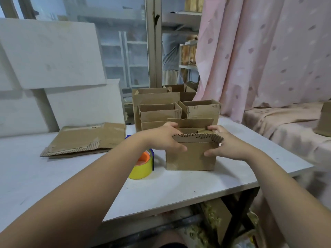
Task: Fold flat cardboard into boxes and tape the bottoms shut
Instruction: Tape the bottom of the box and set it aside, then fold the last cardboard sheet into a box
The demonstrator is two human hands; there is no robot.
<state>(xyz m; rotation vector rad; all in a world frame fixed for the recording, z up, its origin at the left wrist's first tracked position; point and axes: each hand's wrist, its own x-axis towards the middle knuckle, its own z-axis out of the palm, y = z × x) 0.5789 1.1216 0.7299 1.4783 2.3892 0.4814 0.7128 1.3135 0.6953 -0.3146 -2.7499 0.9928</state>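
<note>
Head view: we find the box (190, 156) standing on the table (53, 176), just right of the tape roll (142, 165), open end up, long axis crosswise, broad face toward us. We note the left hand (164, 138) and the right hand (227, 145) each gripping a top corner. We judge flap-folding in hand; next, press the flaps (195, 137) flat, then tape.

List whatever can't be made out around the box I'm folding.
Head view only:
- box: the face resting on the table is hidden, so any tape there can't be told.
- Box interior: mostly covered by the near flap, the left hand and the right hand.
- tape roll: partly hidden behind the left forearm.
- flat cardboard pile: too blurred to count the sheets.
</note>
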